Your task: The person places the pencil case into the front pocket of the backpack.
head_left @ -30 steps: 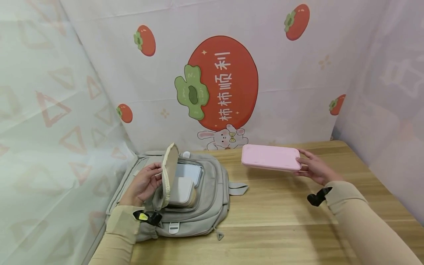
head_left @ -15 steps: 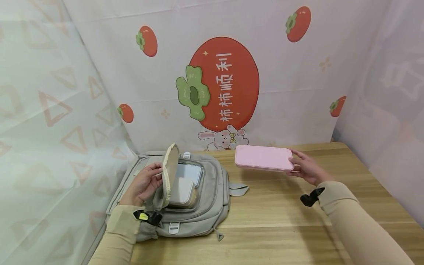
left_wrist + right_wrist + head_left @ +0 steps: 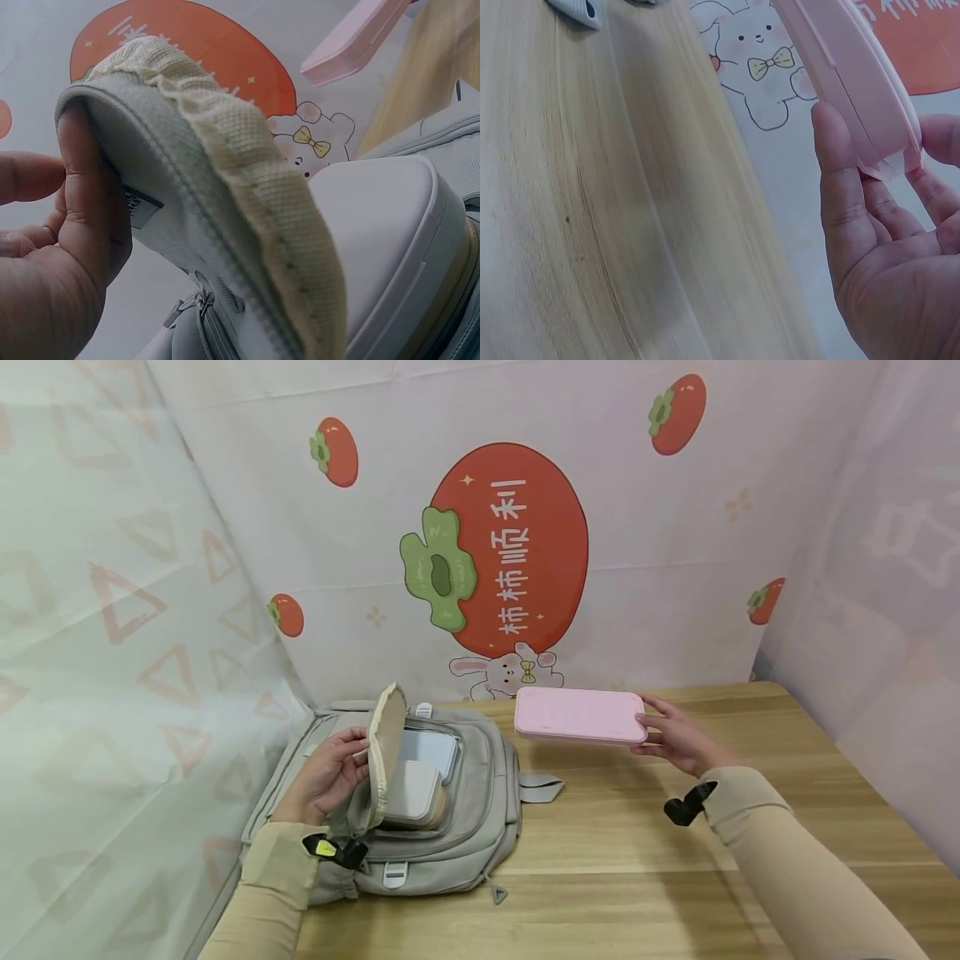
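A grey backpack (image 3: 480, 793) lies on the table with its front pocket unzipped. My left hand (image 3: 327, 777) pinches the edge of the pocket flap (image 3: 384, 752) and holds it raised; the left wrist view shows the flap's zipper and cream trim (image 3: 247, 165). Inside the pocket sit a white case (image 3: 410, 789) and a light blue case (image 3: 429, 750). To the right of the bag, my right hand (image 3: 678, 737) grips one end of a pink box-like case (image 3: 579, 714) above the table. In the right wrist view, thumb and fingers clasp the end of the pink case (image 3: 862, 82).
The wooden table (image 3: 600, 877) extends to the right and front of the bag. A grey strap (image 3: 540, 787) and a zipper pull (image 3: 498, 893) stick out from the bag. A printed cloth (image 3: 637, 610) hangs behind, with more cloth at both sides.
My right hand has moved left with the pink case, bringing it closer to the backpack. My left hand still holds the flap in the same place.
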A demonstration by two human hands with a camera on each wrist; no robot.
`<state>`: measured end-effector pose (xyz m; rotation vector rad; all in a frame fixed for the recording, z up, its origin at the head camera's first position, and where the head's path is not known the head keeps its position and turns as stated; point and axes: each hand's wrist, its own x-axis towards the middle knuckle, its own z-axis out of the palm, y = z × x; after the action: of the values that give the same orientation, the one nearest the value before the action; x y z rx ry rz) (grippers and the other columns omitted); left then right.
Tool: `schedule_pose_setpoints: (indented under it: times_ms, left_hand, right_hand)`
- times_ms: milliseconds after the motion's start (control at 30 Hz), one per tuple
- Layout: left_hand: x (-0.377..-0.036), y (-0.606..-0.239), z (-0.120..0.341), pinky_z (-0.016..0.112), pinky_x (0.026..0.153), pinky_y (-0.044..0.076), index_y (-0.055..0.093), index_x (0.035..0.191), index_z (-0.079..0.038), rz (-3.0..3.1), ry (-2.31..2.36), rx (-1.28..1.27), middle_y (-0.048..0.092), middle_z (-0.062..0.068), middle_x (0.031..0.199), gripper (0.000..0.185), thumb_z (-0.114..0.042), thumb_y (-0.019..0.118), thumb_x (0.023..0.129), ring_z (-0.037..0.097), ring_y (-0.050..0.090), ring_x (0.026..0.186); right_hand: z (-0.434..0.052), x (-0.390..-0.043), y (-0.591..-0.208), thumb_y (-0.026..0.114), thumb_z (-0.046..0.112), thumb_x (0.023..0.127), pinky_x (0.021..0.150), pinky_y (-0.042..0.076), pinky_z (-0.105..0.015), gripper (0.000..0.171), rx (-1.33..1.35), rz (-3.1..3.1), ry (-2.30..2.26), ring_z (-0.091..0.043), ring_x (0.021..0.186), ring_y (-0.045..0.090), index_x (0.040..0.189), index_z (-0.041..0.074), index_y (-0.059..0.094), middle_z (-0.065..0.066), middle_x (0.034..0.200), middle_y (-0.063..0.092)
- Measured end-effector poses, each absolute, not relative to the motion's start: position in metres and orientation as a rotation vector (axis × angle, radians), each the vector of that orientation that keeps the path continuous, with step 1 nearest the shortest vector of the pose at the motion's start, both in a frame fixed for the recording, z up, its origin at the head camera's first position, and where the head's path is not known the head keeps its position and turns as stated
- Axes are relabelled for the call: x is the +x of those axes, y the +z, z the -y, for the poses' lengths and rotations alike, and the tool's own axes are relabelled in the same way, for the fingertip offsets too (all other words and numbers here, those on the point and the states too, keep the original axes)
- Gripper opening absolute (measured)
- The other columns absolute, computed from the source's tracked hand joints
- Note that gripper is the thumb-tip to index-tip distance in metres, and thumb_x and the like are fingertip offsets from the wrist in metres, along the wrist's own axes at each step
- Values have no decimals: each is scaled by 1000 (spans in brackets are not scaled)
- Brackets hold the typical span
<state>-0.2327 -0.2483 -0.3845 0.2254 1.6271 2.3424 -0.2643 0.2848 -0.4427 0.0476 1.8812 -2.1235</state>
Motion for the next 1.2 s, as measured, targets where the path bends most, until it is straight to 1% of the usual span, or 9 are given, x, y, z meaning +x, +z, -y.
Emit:
schedule_pose_setpoints:
  times_ms: [300,533,800,1067,1200]
  left_hand:
    - [-233,-384,248,23,70,56,64,102,-6,-1600,2348,239,67,6,99,31,6,36,109,11,69,87]
    - [-233,-382,247,24,71,56,63,101,-6,-1582,2356,230,67,6,98,32,7,35,109,12,68,86]
    - [-232,-383,247,24,71,56,64,101,-6,-1589,2359,232,67,6,99,32,7,35,108,12,69,87]
    - [-232,-383,246,23,71,55,65,100,-6,-1585,2364,250,68,5,97,34,7,34,109,11,69,86]
    - [-232,-382,247,23,71,55,65,100,-6,-1592,2365,239,68,5,96,34,7,35,109,11,69,85]
  right_hand:
    - [-269,-264,-438,44,11,111,83,60,-38,68,18,-1876,-2119,-16,87,69,166,11,5,-12,113,53]
    - [-256,-267,-438,45,8,110,77,60,-35,66,26,-1861,-2155,-17,85,69,166,11,10,-11,110,55]
    - [-239,-268,-443,44,7,110,74,60,-33,64,-12,-1882,-2148,-15,81,70,165,8,12,-9,106,57]
    - [-219,-272,-448,46,8,110,73,60,-33,61,9,-1873,-2153,-15,80,69,164,8,17,-11,109,55]
    - [-206,-273,-450,45,7,110,76,60,-36,62,23,-1859,-2149,-14,80,68,165,8,17,-13,111,54]
